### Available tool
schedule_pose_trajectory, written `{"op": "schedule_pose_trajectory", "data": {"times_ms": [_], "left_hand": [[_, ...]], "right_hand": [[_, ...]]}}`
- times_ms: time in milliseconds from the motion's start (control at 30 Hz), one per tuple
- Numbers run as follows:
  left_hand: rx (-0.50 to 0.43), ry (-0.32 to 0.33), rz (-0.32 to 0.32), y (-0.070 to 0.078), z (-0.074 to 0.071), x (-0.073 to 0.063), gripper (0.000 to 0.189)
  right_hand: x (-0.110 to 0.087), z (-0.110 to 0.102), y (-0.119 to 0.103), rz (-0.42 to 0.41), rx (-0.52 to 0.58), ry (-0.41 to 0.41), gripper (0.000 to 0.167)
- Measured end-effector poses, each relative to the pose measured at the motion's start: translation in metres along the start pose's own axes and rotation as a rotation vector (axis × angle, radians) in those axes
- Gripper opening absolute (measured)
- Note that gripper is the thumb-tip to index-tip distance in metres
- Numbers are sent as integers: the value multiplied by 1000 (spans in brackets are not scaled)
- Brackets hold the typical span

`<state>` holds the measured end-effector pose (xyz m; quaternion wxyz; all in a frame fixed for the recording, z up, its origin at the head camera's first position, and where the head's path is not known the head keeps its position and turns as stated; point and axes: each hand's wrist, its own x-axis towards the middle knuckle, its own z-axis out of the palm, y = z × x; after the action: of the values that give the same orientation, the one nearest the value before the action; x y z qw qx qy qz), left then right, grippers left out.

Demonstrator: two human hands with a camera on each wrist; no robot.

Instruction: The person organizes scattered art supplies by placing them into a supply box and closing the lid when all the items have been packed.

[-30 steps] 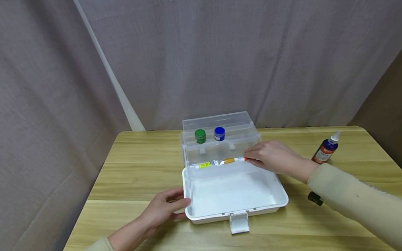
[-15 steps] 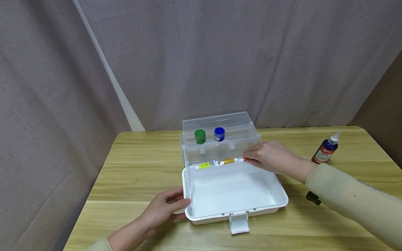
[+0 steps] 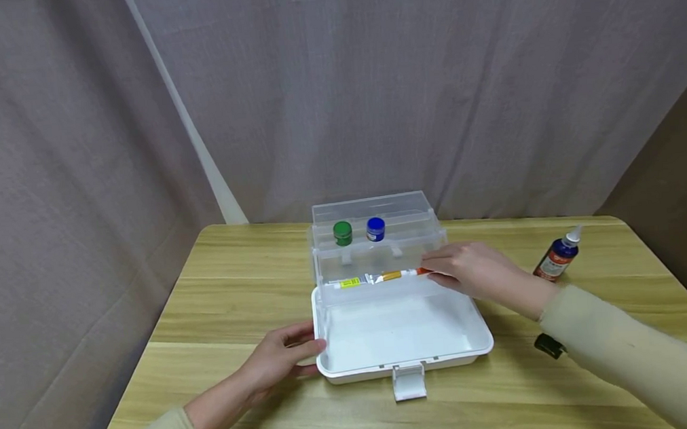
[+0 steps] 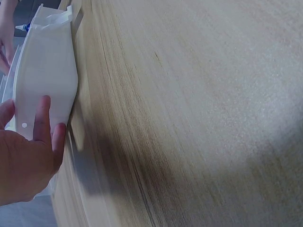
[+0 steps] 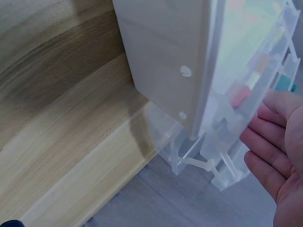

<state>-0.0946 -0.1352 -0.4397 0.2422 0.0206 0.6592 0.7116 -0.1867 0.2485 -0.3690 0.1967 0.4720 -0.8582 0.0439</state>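
A white storage box [image 3: 403, 332] stands with its clear lid raised and its tiers of clear trays unfolded. My left hand [image 3: 284, 356] grips its left wall, thumb at the rim; in the left wrist view its fingers [image 4: 43, 118] lie along the outer wall. In the lower clear tray lie small paint tubes in a row: a yellow-labelled tube [image 3: 350, 283], an amber tube [image 3: 390, 275] and an orange-red tube [image 3: 423, 271]. Beside the orange-red one, my right hand [image 3: 467, 268] is at the tray's right end, fingers relaxed in the right wrist view.
A green jar [image 3: 342, 233] and a blue jar [image 3: 375, 229] sit in the upper tray. To the right on the wooden table [image 3: 232, 272] is a dark blue bottle [image 3: 556, 260] with a white nozzle. The box's front latch [image 3: 408, 382] hangs down. A grey curtain [image 3: 333, 93] hangs behind.
My right hand has drawn slightly to the right, off the end of the orange-red paint tube, so more of it shows. The left hand and the box have stayed put.
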Motion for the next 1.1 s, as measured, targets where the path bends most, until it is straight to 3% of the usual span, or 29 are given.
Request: {"op": "schedule_pose_trajectory", "data": {"times_ms": [267, 500, 900, 1100], "left_hand": [[-1, -5, -2, 2, 0, -1, 62], [-11, -3, 2, 2, -1, -1, 62], [-12, -2, -4, 2, -1, -1, 61], [-15, -5, -5, 2, -1, -1, 62]], "right_hand": [[-15, -21, 0, 46, 11, 51, 30], [-34, -36, 2, 143, -7, 61, 36], [-60, -43, 9, 203, -46, 101, 31], [-74, -42, 14, 233, -57, 156, 71]]}}
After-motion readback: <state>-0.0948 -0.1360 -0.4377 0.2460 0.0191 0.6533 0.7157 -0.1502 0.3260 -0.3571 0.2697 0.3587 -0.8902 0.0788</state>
